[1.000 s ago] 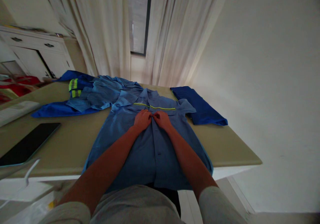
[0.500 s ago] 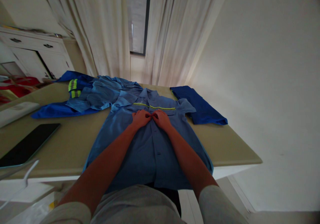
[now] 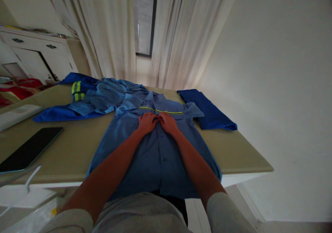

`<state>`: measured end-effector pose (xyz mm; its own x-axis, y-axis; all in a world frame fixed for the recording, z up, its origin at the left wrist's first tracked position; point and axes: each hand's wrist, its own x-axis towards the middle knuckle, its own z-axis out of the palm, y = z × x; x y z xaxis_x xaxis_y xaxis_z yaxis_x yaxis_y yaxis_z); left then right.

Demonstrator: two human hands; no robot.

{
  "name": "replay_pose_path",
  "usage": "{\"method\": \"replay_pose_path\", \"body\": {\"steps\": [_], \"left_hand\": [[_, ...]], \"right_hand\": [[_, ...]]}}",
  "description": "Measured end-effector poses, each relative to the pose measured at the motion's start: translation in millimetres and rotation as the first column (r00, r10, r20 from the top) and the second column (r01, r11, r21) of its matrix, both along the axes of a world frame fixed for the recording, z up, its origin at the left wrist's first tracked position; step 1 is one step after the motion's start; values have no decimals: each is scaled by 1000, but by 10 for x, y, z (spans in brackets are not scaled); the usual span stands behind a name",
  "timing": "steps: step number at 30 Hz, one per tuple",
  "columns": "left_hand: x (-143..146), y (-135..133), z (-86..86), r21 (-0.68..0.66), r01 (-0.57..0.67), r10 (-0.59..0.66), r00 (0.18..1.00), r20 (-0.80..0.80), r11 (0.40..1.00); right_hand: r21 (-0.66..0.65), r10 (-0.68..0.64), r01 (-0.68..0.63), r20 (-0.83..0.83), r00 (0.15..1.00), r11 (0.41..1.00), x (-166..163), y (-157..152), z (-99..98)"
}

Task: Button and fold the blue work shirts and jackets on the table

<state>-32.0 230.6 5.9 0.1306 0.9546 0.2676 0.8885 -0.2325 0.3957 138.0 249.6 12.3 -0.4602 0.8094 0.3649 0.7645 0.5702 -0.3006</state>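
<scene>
A blue short-sleeved shirt (image 3: 147,150) with a yellow stripe across its chest lies spread face up, its collar away from me and its hem hanging over the table's near edge. At the button placket, just below the stripe, my left hand (image 3: 147,122) and my right hand (image 3: 167,123) meet with fingertips close together. Both have their fingers bent in and closed on the placket cloth. Any button between the fingertips is hidden. Further down the placket, small dark marks of buttons or buttonholes show.
Crumpled blue garments (image 3: 111,92) with a yellow-green reflective band lie at the back left. A folded dark blue garment (image 3: 207,111) is by the right sleeve. A black tablet (image 3: 31,148) and a white flat box (image 3: 19,115) sit on the table (image 3: 77,150), left. A wall (image 3: 285,105) stands right.
Both hands stay at the same spot on the placket. The fingers have shifted slightly, and the fingertips have drawn a little lower and flatter against the cloth.
</scene>
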Motion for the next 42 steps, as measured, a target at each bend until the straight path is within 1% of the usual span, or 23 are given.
{"method": "replay_pose_path", "body": {"steps": [3, 5, 12, 14, 16, 19, 21, 26, 29, 32, 36, 38, 40, 42], "left_hand": [[14, 8, 0, 24, 34, -33, 998, -44, 999], [20, 19, 0, 33, 45, -43, 998, -35, 998], [12, 76, 2, -23, 36, -35, 999, 21, 999], [14, 80, 6, -27, 22, -21, 999, 38, 999], [13, 79, 6, -17, 24, -23, 998, 66, 1000], [3, 81, -1, 0, 71, -70, 991, 117, 997], [-6, 92, -9, -3, 90, -89, 986, 139, 996], [1, 127, -10, -27, 52, -49, 991, 128, 998], [28, 132, -1, -29, 36, -33, 994, 104, 999], [56, 114, 17, -11, 24, -23, 997, 74, 1000], [51, 52, 46, 64, 56, -56, 998, 6, 996], [29, 14, 48, 82, 74, -71, 997, -31, 994], [8, -16, 28, 70, 75, -72, 996, -46, 995], [-3, -27, -13, 53, 89, -86, 995, -51, 995]], "right_hand": [[-1, -36, 36, 37, 999, 999, -25, -22, 8], [4, -56, 56, 48, 997, 998, -35, -40, 21], [6, -50, 50, 89, 995, 999, -54, -81, 51], [1, -49, 49, 49, 998, 999, -58, -66, 39], [-4, -41, 41, -27, 999, 999, -58, -32, 19], [-24, -34, 30, -160, 987, 999, -53, 33, -11], [-47, -39, 30, -216, 976, 998, -53, 60, -23], [-29, 0, -7, -224, 975, 1000, -69, 44, -27], [-41, 8, -19, -240, 971, 999, -82, 43, -36], [-80, -21, -3, -293, 956, 997, -77, 88, -50], [-241, -118, 26, -374, 920, 970, -27, 160, -59], [-286, -162, 43, -409, 898, 957, 7, 170, -65], [-273, -185, 69, -429, 884, 960, 39, 159, -69], [-225, -180, 88, -430, 885, 970, 64, 135, -58]]}}
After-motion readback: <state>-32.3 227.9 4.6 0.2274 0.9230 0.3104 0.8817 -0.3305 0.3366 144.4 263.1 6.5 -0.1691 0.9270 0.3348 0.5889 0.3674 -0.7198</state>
